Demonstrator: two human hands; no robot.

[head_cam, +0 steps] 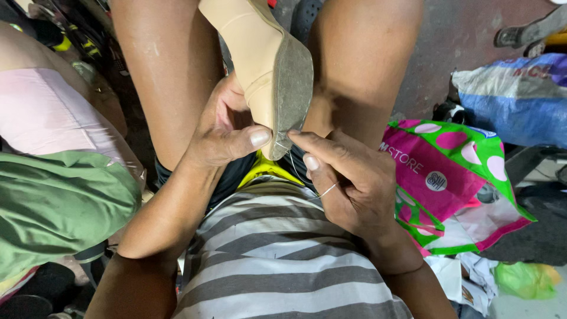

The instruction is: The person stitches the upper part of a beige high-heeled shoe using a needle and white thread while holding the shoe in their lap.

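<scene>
A beige shoe sits between the person's bare knees, just above the middle of the view. Its long axis runs from about 11 o'clock down to 5 o'clock, with the near end pointing down toward the striped shirt and the far end leaving the frame at 12 o'clock. The grey sole faces 3 o'clock, and the beige upper faces 9 o'clock.

The left hand comes in from 7 o'clock and wraps the shoe's near end; its grip is closed on the shoe, the thumb pressed flat against the edge where upper meets sole. The right hand comes in from 5 o'clock. Its forefinger stretches to the shoe's lower tip and touches the sole's edge, while the other fingers curl in a narrow grip on a thin pale thread that runs from the palm up to the shoe.

At 3 o'clock, just beside the right wrist, lies a pink and green dotted bag. Farther out toward 2 o'clock is a blue and white sack. At 9 o'clock there is green cloth under pale pink cloth.
</scene>
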